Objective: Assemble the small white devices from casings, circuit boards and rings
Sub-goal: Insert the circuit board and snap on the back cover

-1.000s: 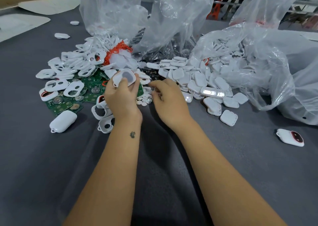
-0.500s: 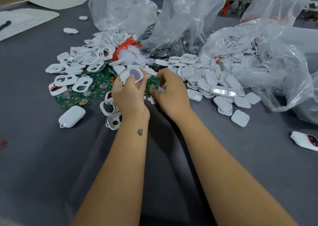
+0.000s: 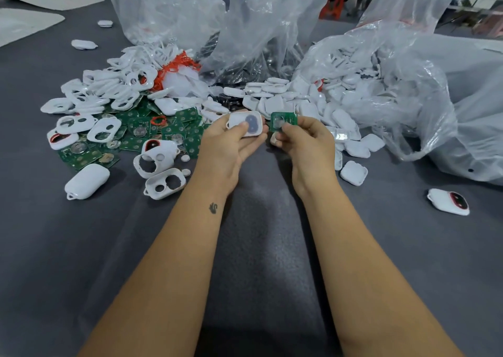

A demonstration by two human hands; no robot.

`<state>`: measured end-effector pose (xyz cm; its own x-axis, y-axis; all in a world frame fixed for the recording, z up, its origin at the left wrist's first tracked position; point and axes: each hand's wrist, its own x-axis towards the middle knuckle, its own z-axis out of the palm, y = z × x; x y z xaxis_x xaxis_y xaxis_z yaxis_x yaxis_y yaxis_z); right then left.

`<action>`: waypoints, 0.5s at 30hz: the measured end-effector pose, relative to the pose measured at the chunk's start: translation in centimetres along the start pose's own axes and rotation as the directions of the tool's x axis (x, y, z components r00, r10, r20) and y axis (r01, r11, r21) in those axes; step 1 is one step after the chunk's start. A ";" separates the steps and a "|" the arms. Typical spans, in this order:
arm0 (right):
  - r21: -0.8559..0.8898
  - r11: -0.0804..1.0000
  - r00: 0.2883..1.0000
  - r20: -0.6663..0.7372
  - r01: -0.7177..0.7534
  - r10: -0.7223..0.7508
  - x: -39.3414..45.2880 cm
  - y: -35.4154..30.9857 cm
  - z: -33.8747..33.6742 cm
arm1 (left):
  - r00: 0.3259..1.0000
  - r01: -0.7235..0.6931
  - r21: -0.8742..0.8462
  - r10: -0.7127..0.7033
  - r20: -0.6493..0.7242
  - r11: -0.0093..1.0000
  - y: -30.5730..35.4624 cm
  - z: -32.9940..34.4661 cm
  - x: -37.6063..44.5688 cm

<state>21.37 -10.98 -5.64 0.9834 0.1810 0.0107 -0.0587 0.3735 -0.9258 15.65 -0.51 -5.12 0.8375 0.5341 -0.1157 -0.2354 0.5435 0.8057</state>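
My left hand [image 3: 226,147] holds a white casing [image 3: 246,123] with a grey oval opening, thumb on its face. Beside it, my right hand [image 3: 307,144] pinches a small green circuit board [image 3: 283,121] by its lower edge. Casing and board are a little apart, both lifted above the grey table [image 3: 81,247]. Behind the hands lie green circuit boards [image 3: 141,133], white ring-shaped frames [image 3: 109,90] and flat white casing halves [image 3: 313,106].
Clear plastic bags [image 3: 408,90] of parts stand at the back and right. A closed white device [image 3: 86,181] lies at the left, another with a red ring [image 3: 449,201] at the right. Open casings [image 3: 164,184] sit near my left wrist.
My right hand has picked a green circuit board out of the pile and lifted it next to the casing. My left hand has kept hold of the casing and drawn back slightly.
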 end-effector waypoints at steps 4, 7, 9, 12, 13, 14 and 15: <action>0.077 0.997 1.000 0.007 -0.025 0.025 0.1 0.0 -0.2 | 0.998 0.034 0.061 -0.037 0.047 0.998 -0.3 0.1 -0.3; 0.092 0.996 1.000 0.025 0.006 -0.008 0.0 0.0 -0.3 | 0.997 0.062 0.049 -0.064 0.041 0.997 -0.3 0.2 -0.2; 0.079 0.996 0.999 0.040 0.027 -0.031 0.0 0.0 -0.4 | 0.995 0.083 0.028 -0.085 0.049 0.996 -0.2 0.2 -0.1; 0.088 0.995 0.998 0.053 0.039 -0.044 -0.1 -0.1 -0.4 | 0.987 0.143 -0.075 -0.137 0.080 0.987 -0.1 0.2 0.0; 0.088 0.995 0.998 0.053 0.041 -0.046 -0.1 -0.1 -0.3 | 0.983 0.166 -0.111 -0.156 0.094 0.980 0.0 0.1 0.0; 0.085 0.996 0.998 0.052 0.042 -0.047 -0.2 -0.1 -0.3 | 0.979 0.185 -0.135 -0.171 0.109 0.973 0.0 0.0 0.0; 0.082 0.996 0.998 0.052 0.043 -0.048 -0.2 -0.1 -0.3 | 0.976 0.198 -0.151 -0.181 0.122 0.968 0.0 0.0 0.0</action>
<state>21.26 -11.35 -5.67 0.9749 0.2098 0.0742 -0.0301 0.4546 -0.8902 15.62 -0.50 -5.14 0.9202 0.3436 -0.1875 -0.1360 0.7298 0.6699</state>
